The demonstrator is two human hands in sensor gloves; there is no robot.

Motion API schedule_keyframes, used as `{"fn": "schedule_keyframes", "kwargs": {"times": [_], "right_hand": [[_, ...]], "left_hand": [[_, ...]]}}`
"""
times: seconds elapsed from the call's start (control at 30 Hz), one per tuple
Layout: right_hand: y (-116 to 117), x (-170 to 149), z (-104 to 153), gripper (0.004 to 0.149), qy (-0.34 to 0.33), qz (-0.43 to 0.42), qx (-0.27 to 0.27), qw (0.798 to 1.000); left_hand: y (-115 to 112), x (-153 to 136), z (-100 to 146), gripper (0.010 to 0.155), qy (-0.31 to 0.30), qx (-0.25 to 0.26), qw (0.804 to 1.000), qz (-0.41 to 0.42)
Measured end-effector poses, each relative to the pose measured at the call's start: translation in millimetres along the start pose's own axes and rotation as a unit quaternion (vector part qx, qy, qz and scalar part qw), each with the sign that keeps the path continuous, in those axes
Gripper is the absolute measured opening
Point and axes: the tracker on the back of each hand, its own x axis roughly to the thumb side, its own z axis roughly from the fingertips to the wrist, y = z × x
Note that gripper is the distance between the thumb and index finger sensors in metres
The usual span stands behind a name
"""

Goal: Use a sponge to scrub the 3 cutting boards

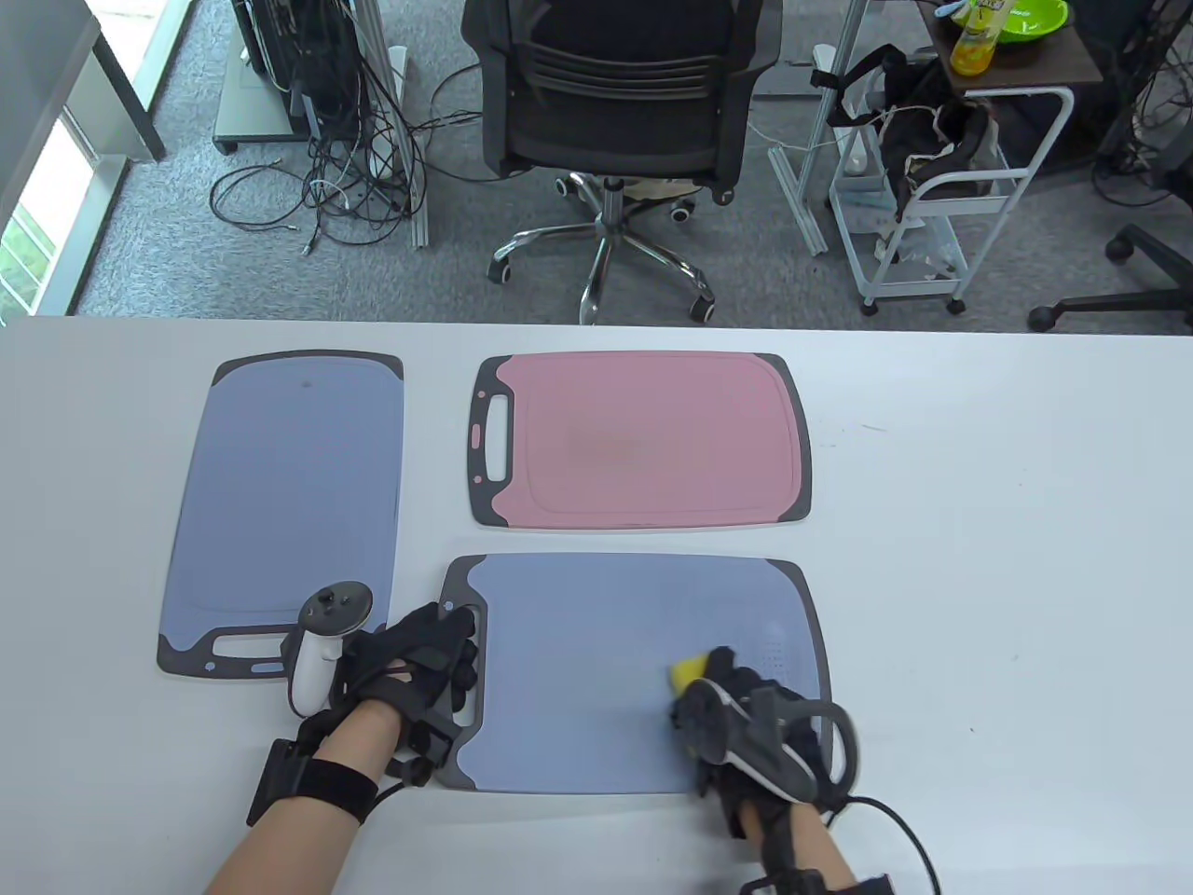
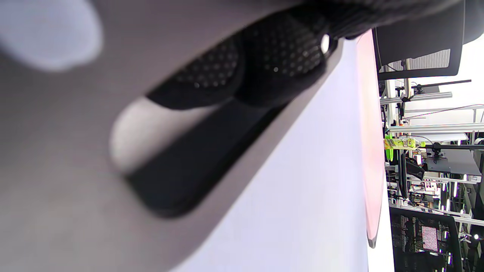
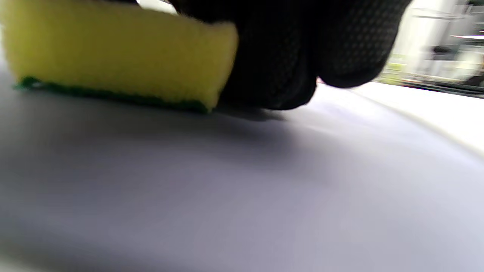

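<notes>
Now the right hand (image 1: 746, 713) grips the sponge (image 1: 691, 669), green side down, on the near board (image 1: 596, 671); left hand (image 1: 410, 671) presses flat on its handle, which points left toward the upright blue board (image 1: 289, 494); pink board (image 1: 643, 443) lies behind.

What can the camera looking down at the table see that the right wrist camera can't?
Only the table view shows the pink cutting board, the upright blue cutting board on the left, and the left hand resting on the handle end of the near blue cutting board. Only the right wrist view shows the yellow sponge's green scrubbing layer lying flat on that board. Both show the right hand holding the sponge on the near blue board.
</notes>
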Motion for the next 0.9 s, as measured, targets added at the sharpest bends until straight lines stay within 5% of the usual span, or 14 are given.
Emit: {"fn": "schedule_keyframes", "kwargs": {"times": [0.17,0.27,0.37,0.53,0.6,0.67,0.73,0.83,0.9], "right_hand": [[-13,123,-19,0.073,-0.177,0.027,-0.012,0.984],[-14,129,-21,0.073,-0.173,0.048,-0.007,0.984],[-11,92,-17,0.073,-0.117,0.032,0.006,0.993],[4,-38,16,0.072,0.058,0.044,0.025,0.997],[15,-109,45,0.072,0.179,-0.004,0.038,0.983],[19,-143,62,0.073,0.239,-0.040,0.053,0.969],[21,-153,68,0.072,0.260,-0.049,0.056,0.963],[18,-125,56,0.072,0.215,0.003,0.013,0.977],[13,-87,38,0.072,0.097,0.014,0.019,0.995]], "left_hand": [[1,0,0,0.054,0.001,-0.010,1.000,0.006],[1,0,-1,0.054,0.002,-0.012,1.000,0.008],[1,0,0,0.054,0.001,-0.010,1.000,0.007],[0,0,1,0.054,-0.002,0.001,1.000,-0.004],[-1,1,1,0.054,-0.004,0.007,1.000,-0.009],[-1,1,1,0.054,-0.004,0.008,1.000,-0.010],[-1,1,1,0.054,-0.003,0.008,1.000,-0.011],[0,0,1,0.054,-0.002,0.008,1.000,-0.009],[-1,1,1,0.054,-0.001,0.006,1.000,-0.008]]}}
